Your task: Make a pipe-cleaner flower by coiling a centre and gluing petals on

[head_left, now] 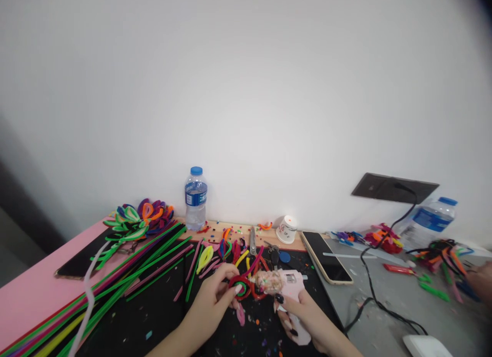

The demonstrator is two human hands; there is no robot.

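Observation:
My left hand (213,296) pinches a small coil of red, green and black pipe cleaner (240,287) just above the black mat (161,316). My right hand (296,312) grips a pink hot glue gun (289,290), whose glue-crusted nozzle end points left and meets the coil. Both hands are closed on what they hold. Loose curled pipe cleaner pieces (230,252) lie just beyond the hands.
Long green, pink and yellow pipe cleaners (126,277) fan across the left. Finished petal shapes (140,218), a water bottle (196,198), scissors (252,240), a paper cup (286,229), a phone (326,257). A cable (369,280) runs right; another person's hand (482,280) at the edge.

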